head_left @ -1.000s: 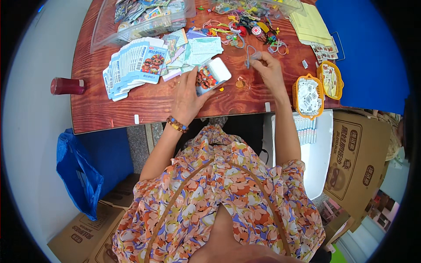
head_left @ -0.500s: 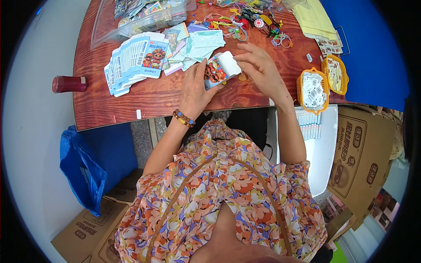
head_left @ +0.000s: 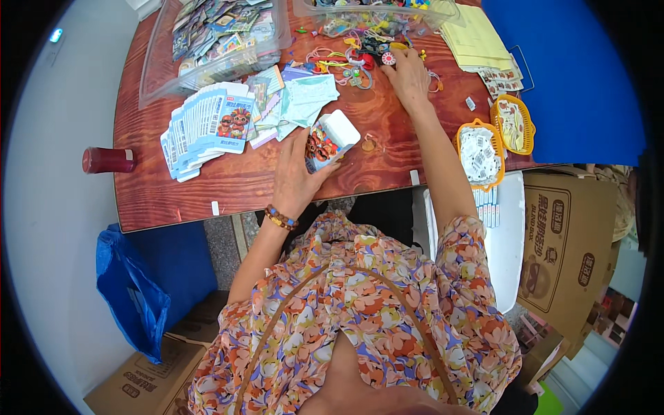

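My left hand [head_left: 296,178] is closed around a small blue-and-white printed carton [head_left: 321,148], whose white top flap [head_left: 341,127] stands up. The carton is tilted above the table's near middle. My right hand [head_left: 409,81] reaches to the far side, its fingers apart over a pile of small colourful trinkets and cords [head_left: 358,61]. A round red-and-white trinket [head_left: 389,59] lies at its fingertips. Left of the carton, pale green and patterned paper packets [head_left: 308,95] overlap loosely. A fanned stack of flat blue-and-white cartons [head_left: 200,131] lies farther left.
Clear plastic bins hold cards [head_left: 221,41] and trinkets [head_left: 387,17] at the back. Orange baskets of small white packets [head_left: 479,155] and yellowish packets [head_left: 513,124] stand right, near yellow paper sheets [head_left: 474,41]. A dark red bottle [head_left: 108,160] is left; a white tub [head_left: 508,242] sits below the edge.
My right hand has left the carton's flap and moved away to the trinket pile. My left hand still holds the carton. The view has shifted, showing more of the back bins.
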Demonstrator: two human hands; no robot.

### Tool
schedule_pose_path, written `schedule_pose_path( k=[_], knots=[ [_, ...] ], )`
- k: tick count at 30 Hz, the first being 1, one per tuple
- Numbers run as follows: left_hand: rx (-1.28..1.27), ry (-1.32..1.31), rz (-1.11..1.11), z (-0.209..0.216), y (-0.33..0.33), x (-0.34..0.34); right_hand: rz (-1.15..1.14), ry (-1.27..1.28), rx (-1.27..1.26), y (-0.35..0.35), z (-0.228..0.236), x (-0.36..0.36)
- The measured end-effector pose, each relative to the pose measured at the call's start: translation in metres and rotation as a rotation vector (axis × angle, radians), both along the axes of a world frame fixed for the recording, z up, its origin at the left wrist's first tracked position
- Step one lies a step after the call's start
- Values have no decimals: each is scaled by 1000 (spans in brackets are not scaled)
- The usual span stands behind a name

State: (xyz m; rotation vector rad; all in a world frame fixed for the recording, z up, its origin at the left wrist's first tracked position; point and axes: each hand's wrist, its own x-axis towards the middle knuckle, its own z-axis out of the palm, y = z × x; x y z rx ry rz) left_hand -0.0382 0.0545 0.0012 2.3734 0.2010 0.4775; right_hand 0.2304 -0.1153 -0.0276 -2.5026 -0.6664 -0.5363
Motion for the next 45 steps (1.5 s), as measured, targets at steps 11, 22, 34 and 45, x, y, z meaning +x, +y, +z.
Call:
schedule_pose_path(
  k=[11,22,34,45],
  knots=[
    [-47,-31,7,3,13,5,181,886,904,-20,18,-25],
    [-307,42,-13,-27,-11,2,381,1230,1248,-66,31,-150],
    [-314,94,-386,-20,-37,44,-1273,-40,849,-358,9,-477],
    [-187,48,-474,-18,-55,44,-2222,583,35,-333,-79,-800]
  ],
)
